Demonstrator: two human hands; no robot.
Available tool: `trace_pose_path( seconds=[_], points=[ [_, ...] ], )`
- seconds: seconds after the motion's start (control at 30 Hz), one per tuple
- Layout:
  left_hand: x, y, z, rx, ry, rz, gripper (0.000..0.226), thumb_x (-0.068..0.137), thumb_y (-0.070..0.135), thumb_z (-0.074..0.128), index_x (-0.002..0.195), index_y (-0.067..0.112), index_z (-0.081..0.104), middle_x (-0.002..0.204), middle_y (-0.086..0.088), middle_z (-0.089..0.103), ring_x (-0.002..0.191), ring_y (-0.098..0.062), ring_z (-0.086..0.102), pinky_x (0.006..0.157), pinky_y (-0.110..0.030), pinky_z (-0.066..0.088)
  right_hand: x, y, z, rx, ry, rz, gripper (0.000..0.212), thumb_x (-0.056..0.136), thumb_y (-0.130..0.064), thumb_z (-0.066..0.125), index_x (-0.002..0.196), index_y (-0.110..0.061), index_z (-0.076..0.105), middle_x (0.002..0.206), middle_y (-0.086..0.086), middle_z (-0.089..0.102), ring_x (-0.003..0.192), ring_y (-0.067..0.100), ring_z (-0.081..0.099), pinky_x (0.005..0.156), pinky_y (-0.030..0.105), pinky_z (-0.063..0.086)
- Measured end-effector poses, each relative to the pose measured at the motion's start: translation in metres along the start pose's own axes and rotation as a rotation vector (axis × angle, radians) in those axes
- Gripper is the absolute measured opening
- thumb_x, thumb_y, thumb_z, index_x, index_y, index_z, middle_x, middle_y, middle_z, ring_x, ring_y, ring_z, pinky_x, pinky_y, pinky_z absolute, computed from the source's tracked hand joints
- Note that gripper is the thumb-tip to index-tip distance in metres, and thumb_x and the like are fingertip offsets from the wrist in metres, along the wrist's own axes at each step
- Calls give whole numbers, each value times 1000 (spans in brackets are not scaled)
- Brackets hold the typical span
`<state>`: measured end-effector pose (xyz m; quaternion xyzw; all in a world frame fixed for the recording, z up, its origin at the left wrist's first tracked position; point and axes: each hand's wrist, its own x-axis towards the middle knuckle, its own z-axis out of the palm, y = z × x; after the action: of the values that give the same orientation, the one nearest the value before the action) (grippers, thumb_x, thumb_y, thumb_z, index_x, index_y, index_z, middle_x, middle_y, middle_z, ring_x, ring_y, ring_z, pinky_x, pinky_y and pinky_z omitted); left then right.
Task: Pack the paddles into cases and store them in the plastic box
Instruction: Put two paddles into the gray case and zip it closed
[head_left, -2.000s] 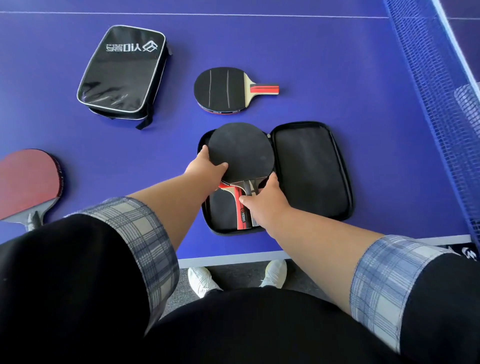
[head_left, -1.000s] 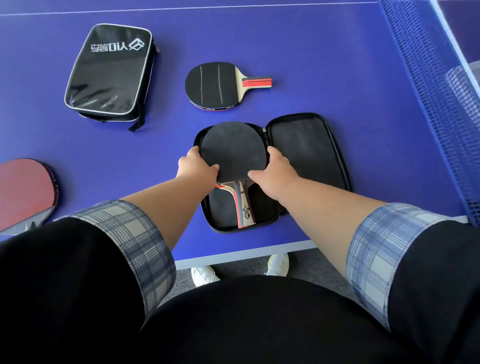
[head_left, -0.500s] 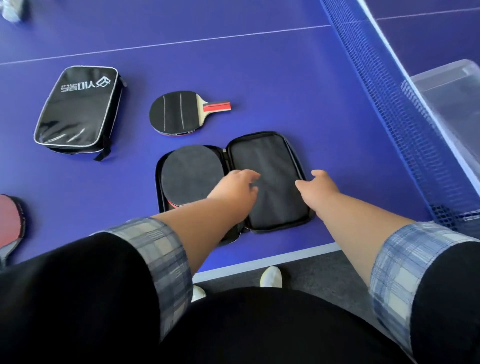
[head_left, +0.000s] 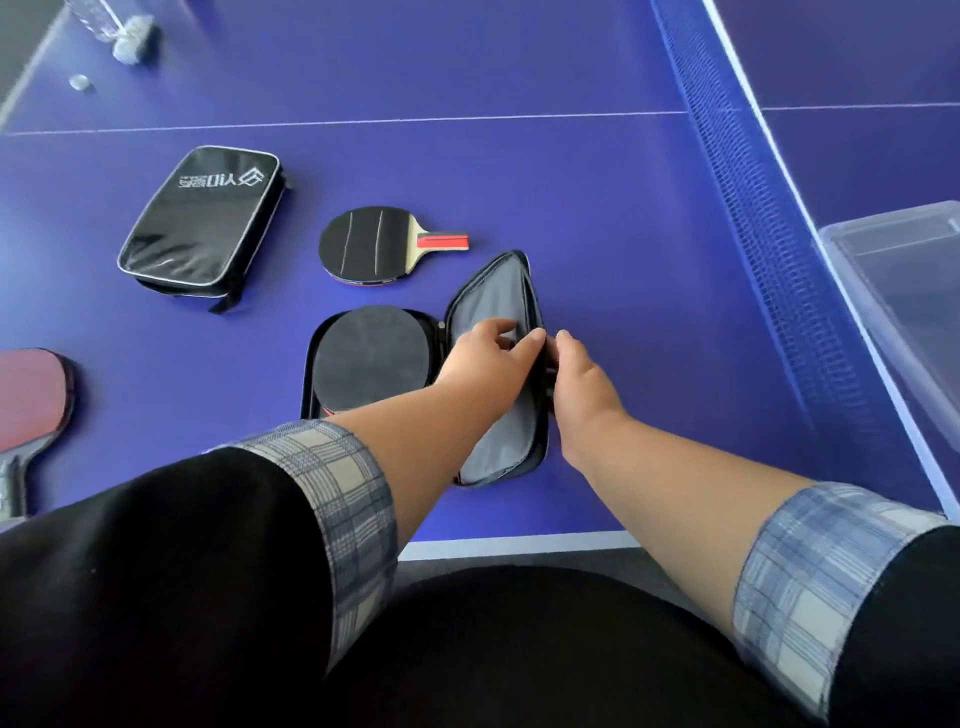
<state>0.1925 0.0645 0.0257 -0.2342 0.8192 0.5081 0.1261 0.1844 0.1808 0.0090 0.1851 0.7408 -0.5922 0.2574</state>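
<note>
The blue table-tennis desk (head_left: 597, 171) carries white lines across its surface, and a blue mesh net (head_left: 769, 223) runs along its 3 o'clock side; a strip of grey floor (head_left: 519, 558) shows below the near edge.

Two black zip cases lie on it. The closed black rectangular case with white lettering (head_left: 202, 223) sits at 10 o'clock. The open black fabric case (head_left: 363, 364) lies near the centre with its grey-lined flap (head_left: 493, 296) raised off the desk.

Three paddles are in view. A black-faced paddle (head_left: 371, 356) lies inside the open case's left half. A black-rubber paddle with a red-striped wooden handle (head_left: 374, 244) rests on the desk at 12 o'clock of that case, just beside it. A red-rubber paddle (head_left: 31, 395) sits at 9 o'clock, cut off by the frame edge.

The left hand (head_left: 488, 364) and the right hand (head_left: 582, 389) both pinch the flap's outer edge, fingers closed on it.

One clear plastic box (head_left: 914, 312) stands beyond the net at 3 o'clock.
</note>
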Motion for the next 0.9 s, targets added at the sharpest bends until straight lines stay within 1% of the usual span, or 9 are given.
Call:
trace_pose_path(
  seconds=[0.03,0.1,0.17,0.23,0.37,0.47,0.53,0.67,0.9],
  points=[
    [-3,2,-7,-17,30,-2,61,86,63,57,136,29,52,115,14,63,91,-12,65,72,-28,52,-4,-5,8,28,-54,-11,38,93,-54,37,82,-50,73,104,-19,73,100,3,63,88,27,46],
    [-7,3,-21,-76,79,-14,62,84,64,59,135,28,54,113,16,65,92,-10,66,74,-26,51,-11,-12,26,109,-196,-50,39,100,-47,36,100,-44,74,116,-12,72,106,-1,64,91,21,47],
    [-12,0,-36,-128,120,-28,56,84,57,61,131,28,56,111,16,68,85,-2,65,70,-22,49,-18,-17,43,118,-268,-120,37,97,-48,38,115,-43,70,124,-10,70,118,3,60,104,27,43],
    [-18,-6,-52,-163,162,-36,42,84,41,59,124,32,62,100,20,70,74,6,65,66,-21,48,-21,-18,59,30,-258,-233,34,88,-49,43,112,-53,67,119,-15,70,118,7,61,103,31,45],
    [-28,-29,-90,-220,235,-65,42,80,24,51,117,39,66,92,19,72,74,4,68,70,-22,54,-26,-19,93,-120,-274,-304,59,82,-53,51,141,-49,47,138,-15,58,128,10,54,110,39,41],
    [-33,-51,-122,-232,270,-92,45,83,18,48,120,40,57,91,21,70,69,9,65,54,-10,46,-32,-18,121,-257,-257,-348,63,85,-53,56,146,-45,41,147,-12,48,133,8,47,112,33,36],
    [-34,-68,-141,-211,292,-110,49,85,17,44,125,46,51,90,22,69,70,4,65,53,-14,44,-35,-15,141,-383,-285,-408,60,94,-39,58,150,-36,38,153,-6,40,139,11,39,114,29,29],
    [-21,-105,-166,-149,242,-158,41,93,30,53,132,40,51,103,14,69,85,-9,67,70,-28,53,-34,-9,176,-602,-330,-453,60,99,-23,55,154,-25,32,161,3,27,148,15,24,119,27,19],
    [14,-150,-174,144,100,-221,54,91,20,58,142,28,41,125,-3,57,90,-25,65,76,-37,55,-17,7,198,-939,-253,-387,57,101,-23,47,155,-21,32,164,5,22,151,25,16,121,39,18]
  ],
)
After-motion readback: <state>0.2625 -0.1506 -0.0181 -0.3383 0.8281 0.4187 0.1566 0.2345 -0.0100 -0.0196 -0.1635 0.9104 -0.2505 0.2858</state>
